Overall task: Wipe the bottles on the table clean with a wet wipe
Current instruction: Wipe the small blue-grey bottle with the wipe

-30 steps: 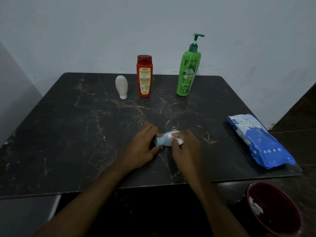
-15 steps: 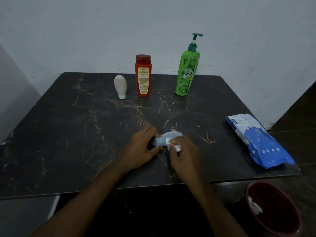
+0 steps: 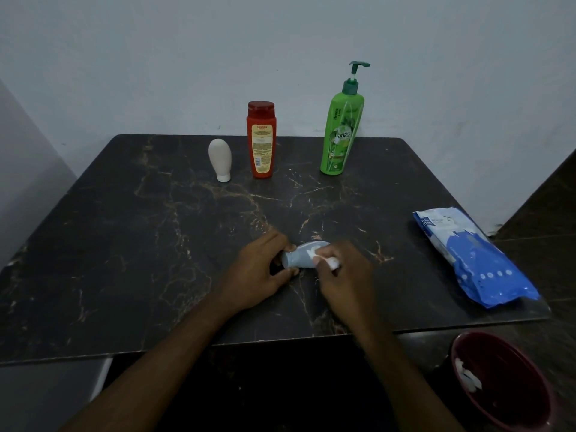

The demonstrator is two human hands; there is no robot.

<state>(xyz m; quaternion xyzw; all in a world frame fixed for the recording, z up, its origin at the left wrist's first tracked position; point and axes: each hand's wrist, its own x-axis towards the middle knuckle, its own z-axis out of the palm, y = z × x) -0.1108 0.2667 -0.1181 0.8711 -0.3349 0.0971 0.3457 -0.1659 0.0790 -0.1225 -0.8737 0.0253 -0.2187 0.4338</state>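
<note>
While the small pale-blue bottle lay on its side on the table, about midway along the near edge and a little back from it, both hands were at work on it. The left hand had its fingers and thumb curled round the bottle's narrow end. The right hand pinched a bunched wet wipe against the bottle's near flank. A second before, the wipe had covered the rounded far end. Now that end showed bare, and the wipe sat lower and nearer the person. The left hand's hold and the bottle's place looked unchanged.

Three bottles stood upright in a row close to the far edge, as before: a white bottle on its cap, a red bottle just to its right, and a green pump bottle further right. A broad stretch of dark veined tabletop lay between that row and the hands. Another ran from the left hand out to the left edge. A blue wipes pack lay along the right edge, with its near end at the near right corner. Bare surface separated it from the right hand. Below that corner, off the table, stood a dark red bin with white scraps inside.
</note>
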